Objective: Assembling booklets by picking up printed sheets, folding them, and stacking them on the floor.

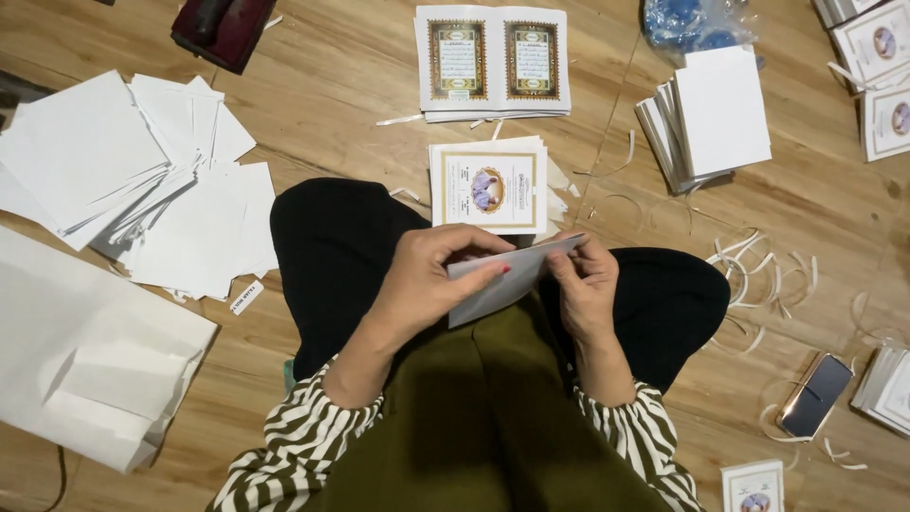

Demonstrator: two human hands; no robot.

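Head view: we see both hands over the lap, each pinching one white card (pixel 512 277). Left hand (pixel 431 280) has its grip closed on the card's lower left edge, fingers curled over the top. Right hand (pixel 585 284) has its grip closed on the card's right end, thumb and fingertips pressed on it. The card is tilted, right end higher, held just above the black-clad knees.

On the wooden floor (pixel 332 85), just beyond the knees, we note a stack of printed booklets (pixel 488 185) with an oval picture on the cover. Further out lies an open booklet (pixel 493 62) with ornate framed pages. To the left a loose pile of white sheets (pixel 133 180); to the right a stack of blank cards (pixel 711 118). Paper strips (pixel 758 275) lie scattered by the right knee, a phone (pixel 815 393) near them.
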